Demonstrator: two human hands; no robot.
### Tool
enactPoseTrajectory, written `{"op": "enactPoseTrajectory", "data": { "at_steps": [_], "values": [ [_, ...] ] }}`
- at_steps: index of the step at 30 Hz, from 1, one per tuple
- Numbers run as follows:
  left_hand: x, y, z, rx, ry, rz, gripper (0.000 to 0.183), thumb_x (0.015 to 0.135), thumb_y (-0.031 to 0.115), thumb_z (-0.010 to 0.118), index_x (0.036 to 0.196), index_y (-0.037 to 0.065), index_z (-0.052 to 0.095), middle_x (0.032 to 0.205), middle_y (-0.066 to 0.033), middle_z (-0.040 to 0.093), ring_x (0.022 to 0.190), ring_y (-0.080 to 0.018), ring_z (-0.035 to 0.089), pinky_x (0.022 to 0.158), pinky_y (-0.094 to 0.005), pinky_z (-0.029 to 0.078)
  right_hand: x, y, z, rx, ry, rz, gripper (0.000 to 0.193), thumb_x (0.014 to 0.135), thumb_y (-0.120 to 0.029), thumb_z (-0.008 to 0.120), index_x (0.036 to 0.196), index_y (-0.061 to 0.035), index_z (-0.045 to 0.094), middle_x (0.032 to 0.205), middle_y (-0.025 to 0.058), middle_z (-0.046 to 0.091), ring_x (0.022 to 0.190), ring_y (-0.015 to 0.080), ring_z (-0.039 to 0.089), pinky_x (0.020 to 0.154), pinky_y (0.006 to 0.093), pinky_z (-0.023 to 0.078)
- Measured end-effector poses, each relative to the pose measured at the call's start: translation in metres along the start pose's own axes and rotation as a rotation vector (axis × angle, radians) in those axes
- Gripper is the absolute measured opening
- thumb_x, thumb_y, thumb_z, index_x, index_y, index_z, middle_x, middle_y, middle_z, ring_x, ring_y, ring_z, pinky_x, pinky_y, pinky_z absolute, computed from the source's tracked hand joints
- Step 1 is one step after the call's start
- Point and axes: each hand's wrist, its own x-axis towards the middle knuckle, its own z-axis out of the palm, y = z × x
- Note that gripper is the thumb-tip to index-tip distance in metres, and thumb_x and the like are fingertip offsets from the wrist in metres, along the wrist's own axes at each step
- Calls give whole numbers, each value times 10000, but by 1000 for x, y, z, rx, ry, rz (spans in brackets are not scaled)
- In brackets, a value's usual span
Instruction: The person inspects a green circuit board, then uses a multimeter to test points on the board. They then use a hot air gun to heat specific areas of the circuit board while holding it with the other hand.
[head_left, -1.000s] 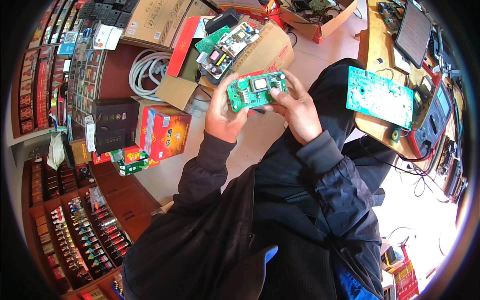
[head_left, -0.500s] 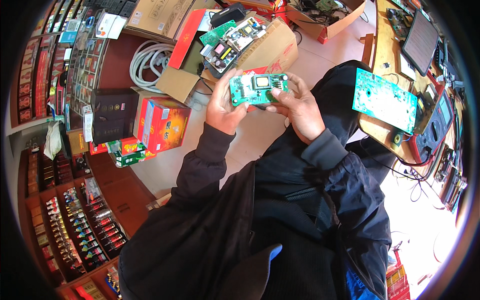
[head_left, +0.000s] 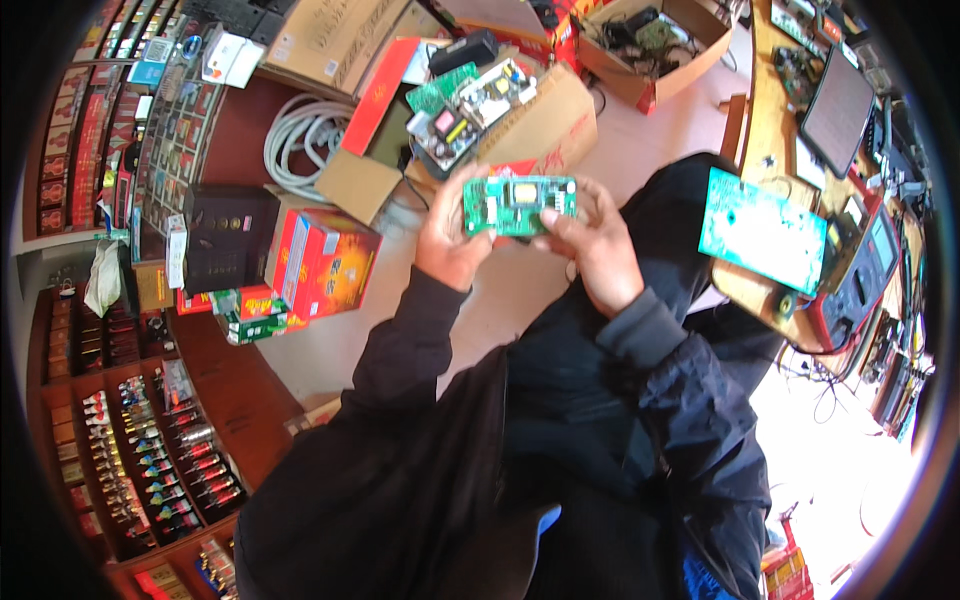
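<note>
A small green circuit board [head_left: 505, 219] is held up in front of me with its component side showing, a yellow-topped transformer near its middle. My left hand [head_left: 449, 232] grips its left end, thumb along the lower edge. On its right end, my right hand [head_left: 598, 245] has the thumb pressed on the face, fingers behind, partly hidden. Just beyond the board stands an opened carton [head_left: 545, 115] with more circuit boards [head_left: 470, 115] and a black power adapter [head_left: 463, 52] on top.
At right, a larger green board [head_left: 765, 230] lies on a wooden workbench [head_left: 758, 110] beside a red-and-grey multimeter [head_left: 862, 275]. A coil of pale hose [head_left: 300, 140], a red box [head_left: 325, 262] and a dark box [head_left: 230, 235] are on the left. Behind, a carton [head_left: 650, 45] holds cables.
The held board sits slightly lower in view and its face is tilted a little differently, with less glare. The surroundings have shifted slightly as the view moved. Both hands keep their grip.
</note>
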Motion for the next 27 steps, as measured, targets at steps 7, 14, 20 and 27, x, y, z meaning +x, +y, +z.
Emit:
{"op": "enactPoseTrajectory", "data": {
  "at_steps": [7, 14, 20, 27],
  "values": [
    [10, -2, -6, -207, -1, 11, 791, 810, -135, 524, 1568, -29, 322, 1557, -259, 436, 1442, -342, 463, 1201, -452, 384, -1, 5, -1, -163, -61, 18, 502, 972, -139, 746, 1309, 52, 426, 1115, 158, 689, 938, 192, 709, 818, 294, 593],
    [19, -7, -10, -528, -11, -6, 783, 805, -101, 448, 1572, -16, 321, 1552, -285, 432, 1435, -436, 467, 1161, -555, 442, -2, 7, -1, -318, -128, 126, 418, 944, -182, 799, 1119, 39, 490, 892, 125, 700, 772, 168, 700, 675, 273, 564],
    [26, -11, -7, -606, -14, -61, 789, 787, -35, 457, 1567, 1, 345, 1540, -271, 458, 1363, -402, 537, 1131, -531, 479, -6, 5, 0, -275, -200, 179, 460, 919, -197, 828, 1118, 63, 504, 849, 111, 687, 712, 139, 665, 653, 275, 555],
    [28, -11, -4, -601, -42, -88, 774, 788, -20, 443, 1557, 1, 360, 1519, -257, 486, 1334, -373, 563, 1112, -504, 500, -8, 1, 5, -331, -215, 185, 434, 915, -196, 834, 1082, 36, 507, 842, 82, 663, 683, 121, 645, 631, 261, 544]
  ]
}}
